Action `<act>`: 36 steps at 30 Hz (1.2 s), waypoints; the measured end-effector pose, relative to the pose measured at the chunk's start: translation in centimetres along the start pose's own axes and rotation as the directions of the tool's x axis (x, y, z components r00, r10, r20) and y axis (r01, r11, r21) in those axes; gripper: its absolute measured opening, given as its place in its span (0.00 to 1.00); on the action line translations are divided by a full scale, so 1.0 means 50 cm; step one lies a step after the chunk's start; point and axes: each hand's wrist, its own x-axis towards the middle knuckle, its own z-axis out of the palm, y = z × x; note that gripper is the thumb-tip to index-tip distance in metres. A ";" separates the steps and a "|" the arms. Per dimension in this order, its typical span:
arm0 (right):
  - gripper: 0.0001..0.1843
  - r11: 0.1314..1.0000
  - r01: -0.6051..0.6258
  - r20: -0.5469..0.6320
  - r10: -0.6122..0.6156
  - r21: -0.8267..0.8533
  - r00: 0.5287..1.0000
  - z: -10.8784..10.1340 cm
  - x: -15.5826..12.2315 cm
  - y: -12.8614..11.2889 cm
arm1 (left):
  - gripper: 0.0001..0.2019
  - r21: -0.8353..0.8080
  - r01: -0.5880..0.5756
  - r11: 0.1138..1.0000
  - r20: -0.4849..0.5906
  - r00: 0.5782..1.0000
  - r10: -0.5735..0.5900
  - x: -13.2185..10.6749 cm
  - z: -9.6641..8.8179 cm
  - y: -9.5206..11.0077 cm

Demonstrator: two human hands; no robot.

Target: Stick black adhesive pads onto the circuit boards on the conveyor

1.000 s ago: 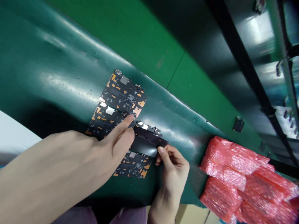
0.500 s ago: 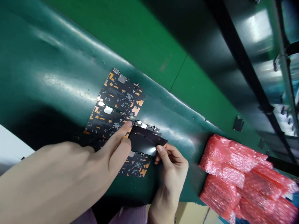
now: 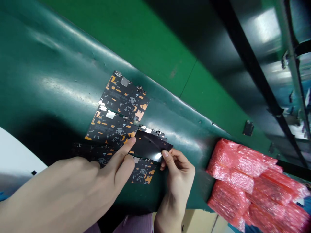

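The left hand (image 3: 107,171) and right hand (image 3: 177,184) meet at a black film sheet (image 3: 148,147). The sheet hides much of a dark circuit board (image 3: 143,174) beneath it, and the left hand covers more, so that board's full outline cannot be made out. The right thumb and forefinger (image 3: 165,154) pinch the sheet's right corner, with the other fingers curled. The left hand grips nothing, and its index fingertip (image 3: 132,140) sits at the sheet's left edge; whether it touches sheet or board is hard to tell. The sheet's long axis slants down toward the right hand. Two more boards (image 3: 123,100) with orange patches lie just above the sheet, on a green mat (image 3: 48,81). Red bubble-wrap bags (image 3: 243,184) are piled to the sheet's right.
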 end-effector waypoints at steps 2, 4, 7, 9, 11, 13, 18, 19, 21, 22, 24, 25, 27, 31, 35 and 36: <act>0.13 1.000 -0.003 -0.004 0.003 0.000 1.000 0.000 0.000 0.000 | 0.45 0.077 0.015 0.997 -0.089 0.996 -0.008 0.008 -0.005 -0.001; 0.12 1.000 -0.002 -0.008 0.002 0.004 1.000 0.000 0.001 -0.001 | 0.41 0.114 0.015 0.993 -0.119 0.993 -0.001 0.017 -0.009 -0.003; 0.11 1.000 0.005 -0.009 -0.005 0.015 1.000 0.002 0.001 -0.002 | 0.38 0.107 0.018 0.994 -0.139 0.990 -0.002 0.029 -0.013 -0.005; 0.11 1.000 0.006 -0.008 -0.005 0.022 1.000 0.002 0.001 -0.001 | 0.36 0.083 0.019 0.996 -0.164 0.986 -0.005 0.037 -0.015 -0.006; 0.10 1.000 -0.003 -0.006 0.003 0.024 1.000 0.001 0.000 0.000 | 0.33 0.065 0.007 0.998 -0.185 0.983 0.005 0.043 -0.017 -0.008; 0.10 1.000 -0.006 -0.003 0.006 0.019 1.000 0.000 -0.001 0.000 | 0.30 0.061 0.003 0.998 -0.194 0.981 0.009 0.047 -0.018 -0.008; 0.11 1.000 0.019 -0.017 -0.019 -0.017 1.000 0.005 -0.004 -0.002 | 0.26 0.087 0.007 0.996 -0.150 0.989 0.006 0.046 -0.008 -0.008; 0.11 0.999 0.027 -0.024 -0.028 -0.030 0.999 0.008 -0.006 -0.002 | 0.28 0.103 0.001 0.995 -0.140 0.990 0.013 0.045 -0.003 -0.008; 0.11 0.995 0.064 -0.040 -0.067 -0.070 0.997 0.013 -0.012 -0.001 | 0.33 0.156 0.003 0.988 -0.152 0.988 0.021 0.044 0.010 -0.008; 0.11 0.990 0.095 -0.048 -0.100 -0.101 0.994 0.016 -0.014 0.000 | 0.37 0.190 0.008 0.982 -0.168 0.985 0.024 0.044 0.017 -0.009; 0.10 0.968 0.174 -0.043 -0.185 -0.183 0.982 0.015 -0.018 0.001 | 0.40 0.241 0.014 0.971 -0.201 0.979 0.036 0.046 0.030 -0.011; 0.10 0.950 0.214 -0.023 -0.224 -0.227 0.974 0.011 -0.018 0.002 | 0.38 0.249 0.015 0.968 -0.211 0.977 0.039 0.048 0.035 -0.012; 0.10 0.910 0.261 0.007 -0.274 -0.321 0.962 -0.008 -0.016 0.001 | 0.33 0.234 -0.016 0.972 -0.234 0.970 0.073 0.051 0.039 -0.016; 0.20 0.844 0.216 -0.220 -0.360 -0.491 0.907 -0.060 -0.026 -0.009 | 0.29 0.220 -0.077 0.972 -0.300 0.943 0.142 0.055 0.039 -0.020; 0.19 0.940 0.306 -0.022 -0.312 -0.149 0.950 -0.040 -0.056 -0.019 | 0.29 0.259 -0.070 0.963 -0.285 0.947 0.146 0.057 0.054 -0.024; 0.20 0.966 0.254 0.146 -0.257 0.042 0.955 -0.021 -0.058 -0.017 | 0.29 0.265 -0.067 0.962 -0.275 0.951 0.142 0.058 0.058 -0.026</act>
